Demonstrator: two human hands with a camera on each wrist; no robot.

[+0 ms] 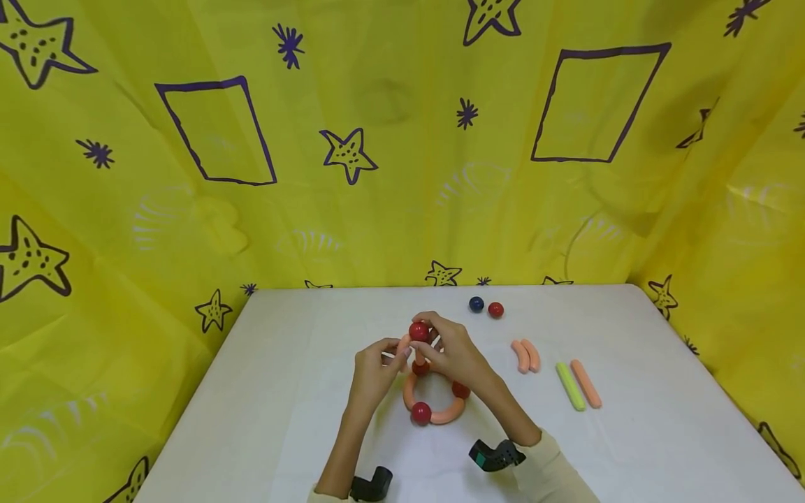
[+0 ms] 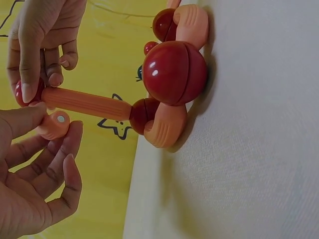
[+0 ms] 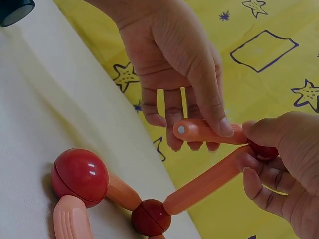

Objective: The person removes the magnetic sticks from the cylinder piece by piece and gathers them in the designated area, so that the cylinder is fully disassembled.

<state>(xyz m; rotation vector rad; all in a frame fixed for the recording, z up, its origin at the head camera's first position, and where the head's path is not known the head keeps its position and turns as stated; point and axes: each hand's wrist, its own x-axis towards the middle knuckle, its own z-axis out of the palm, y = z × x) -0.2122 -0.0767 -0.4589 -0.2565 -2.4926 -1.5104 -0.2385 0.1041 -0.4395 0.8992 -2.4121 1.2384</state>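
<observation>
On the white table lies a ring of short curved orange rods (image 1: 448,415) joined by red balls (image 1: 421,413). From the ring's far ball a straight orange rod (image 2: 89,103) rises, topped by another red ball (image 1: 418,331). My right hand (image 1: 455,353) holds that top ball between thumb and fingers. A short curved orange rod (image 3: 199,130) with a pale round spot on its end is pinched by my left hand (image 1: 371,377). This rod's other end is right at the top ball, partly hidden by the right thumb in the right wrist view.
Toward the back right sit a dark blue ball (image 1: 476,304) and a loose red ball (image 1: 495,309). Right of the hands lie two curved orange rods (image 1: 532,355), a green straight rod (image 1: 570,385) and an orange straight rod (image 1: 586,383). A yellow curtain (image 1: 390,230) stands behind the table.
</observation>
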